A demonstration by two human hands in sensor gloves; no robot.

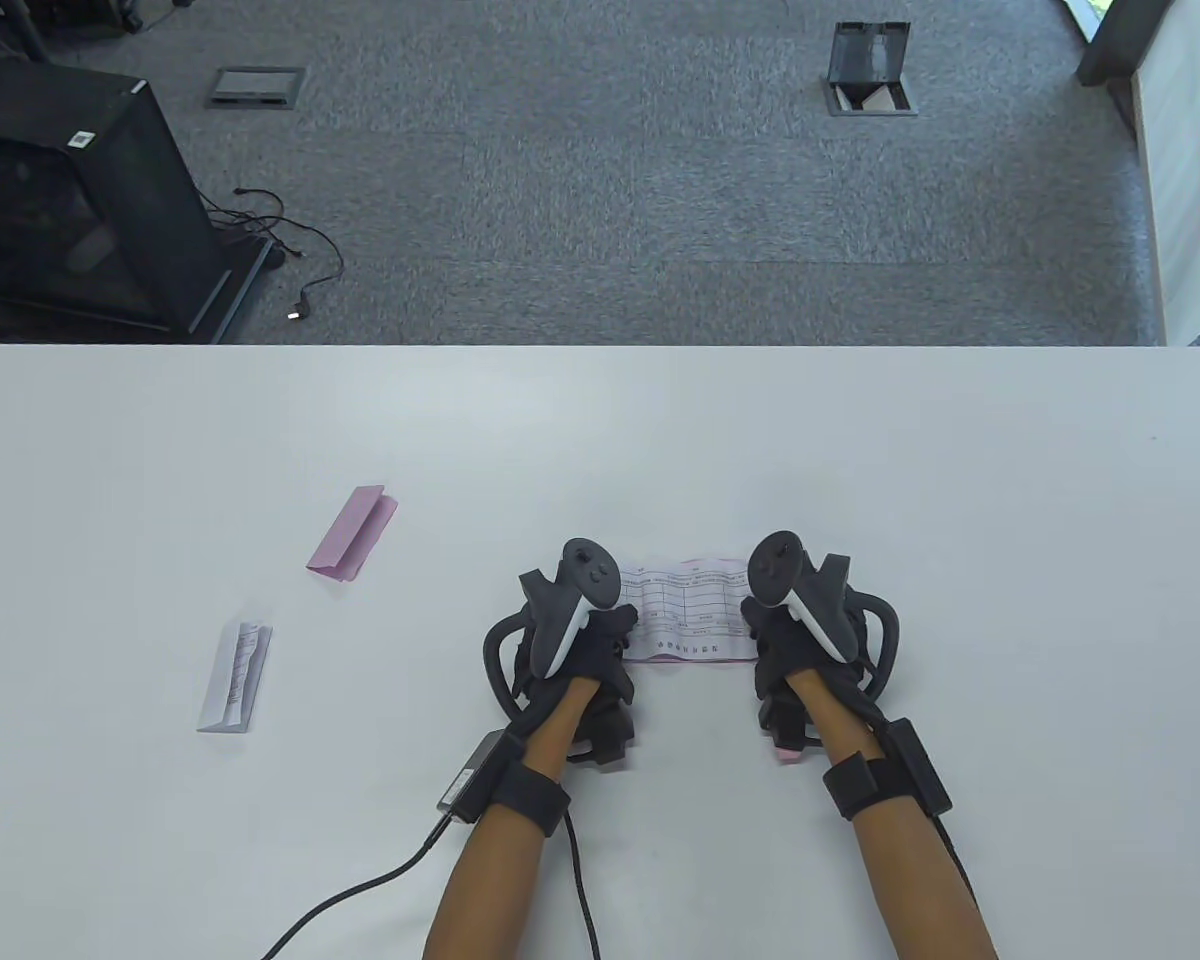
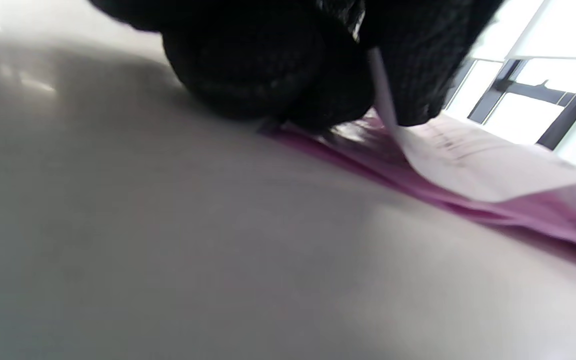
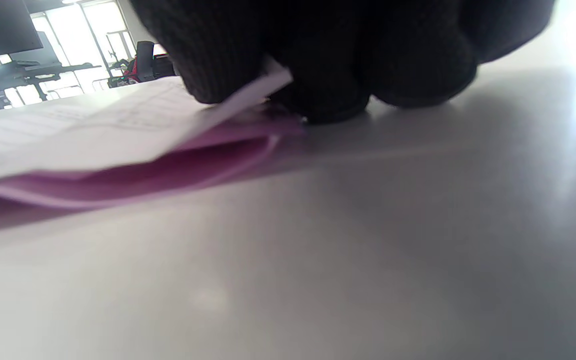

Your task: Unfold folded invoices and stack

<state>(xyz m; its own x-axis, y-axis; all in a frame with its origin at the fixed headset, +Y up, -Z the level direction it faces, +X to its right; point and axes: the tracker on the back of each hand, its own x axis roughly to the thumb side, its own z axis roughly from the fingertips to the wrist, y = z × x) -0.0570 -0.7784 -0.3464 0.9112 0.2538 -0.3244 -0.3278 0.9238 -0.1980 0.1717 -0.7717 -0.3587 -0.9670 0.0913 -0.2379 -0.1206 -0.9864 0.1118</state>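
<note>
At lower centre of the table (image 1: 860,450), the left hand (image 1: 585,650) and right hand (image 1: 795,650) each pinch an end of the unfolded invoice (image 1: 688,610), with two folded invoices (image 1: 353,533) well apart at left.

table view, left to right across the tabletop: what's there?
Folded white invoice → folded pink invoice → left hand → unfolded invoice, held at both ends → right hand.
</note>
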